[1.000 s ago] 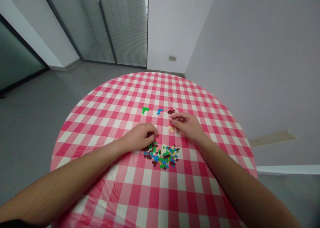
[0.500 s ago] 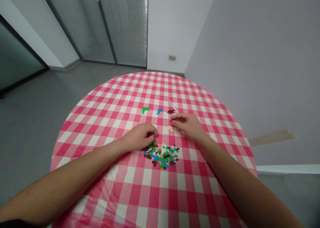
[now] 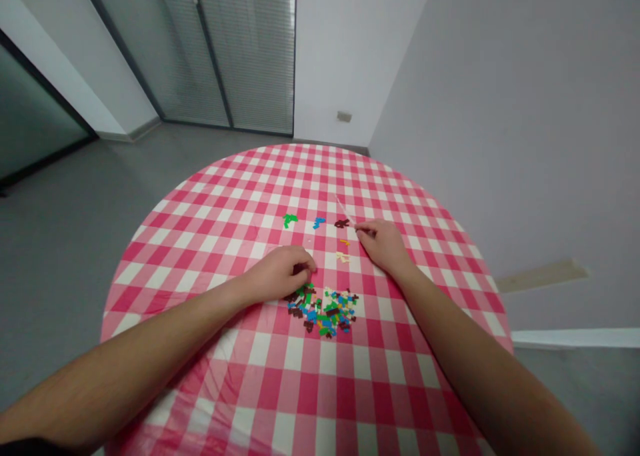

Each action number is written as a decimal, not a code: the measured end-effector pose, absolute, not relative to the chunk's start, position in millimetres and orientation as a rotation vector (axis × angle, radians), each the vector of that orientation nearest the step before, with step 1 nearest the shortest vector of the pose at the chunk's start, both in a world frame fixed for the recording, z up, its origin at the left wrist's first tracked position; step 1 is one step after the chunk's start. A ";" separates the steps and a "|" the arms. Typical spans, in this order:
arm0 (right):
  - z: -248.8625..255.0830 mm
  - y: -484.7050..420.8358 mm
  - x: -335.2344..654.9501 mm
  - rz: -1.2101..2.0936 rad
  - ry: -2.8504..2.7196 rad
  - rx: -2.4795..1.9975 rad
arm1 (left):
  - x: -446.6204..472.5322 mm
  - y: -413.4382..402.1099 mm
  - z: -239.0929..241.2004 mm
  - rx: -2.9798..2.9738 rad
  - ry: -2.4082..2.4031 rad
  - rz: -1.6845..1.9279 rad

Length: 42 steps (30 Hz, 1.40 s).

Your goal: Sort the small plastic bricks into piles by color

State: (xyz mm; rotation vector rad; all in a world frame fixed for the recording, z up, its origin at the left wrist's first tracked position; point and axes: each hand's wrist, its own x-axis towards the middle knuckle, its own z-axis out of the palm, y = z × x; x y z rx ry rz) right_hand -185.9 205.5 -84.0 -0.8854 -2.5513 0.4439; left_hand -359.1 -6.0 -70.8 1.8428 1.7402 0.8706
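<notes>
My left hand [image 3: 280, 273] rests on the cloth with its fingers curled and a gap between thumb and forefinger. Its fingertips are at the upper left edge of a mixed pile of small plastic building bricks [image 3: 330, 315]. My right hand [image 3: 384, 245] is just right of a small group of dark brown bricks [image 3: 341, 223]. Its thumb and forefinger are closed together; whatever is between them is too small to make out. Left of the brown group lie blue bricks [image 3: 319, 223] and green bricks [image 3: 289, 220]. Nearer me are a few yellow bricks [image 3: 345, 242] and cream bricks [image 3: 343, 257].
All of this lies on a round table with a red and white checked tablecloth [image 3: 320, 389]. A thin pale strip or crease [image 3: 344, 207] runs behind the brown group. A glass partition [image 3: 250, 56] stands beyond the table, and a grey wall [image 3: 525, 143] rises at the right.
My right hand has drawn back to the right and slightly away from me, uncovering the yellow bricks. My left hand has stayed in place.
</notes>
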 end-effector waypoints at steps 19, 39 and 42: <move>-83.3 197.9 -191.5 0.252 -2.578 -0.878 | -359.4 -4.9 -69.0 1.867 1.700 0.858; -84.6 194.5 -191.9 0.332 -2.605 -0.810 | -360.5 -5.1 -70.1 1.883 1.682 0.855; -83.9 194.2 -192.0 0.324 -2.623 -0.792 | -361.0 -4.9 -69.0 1.887 1.679 0.837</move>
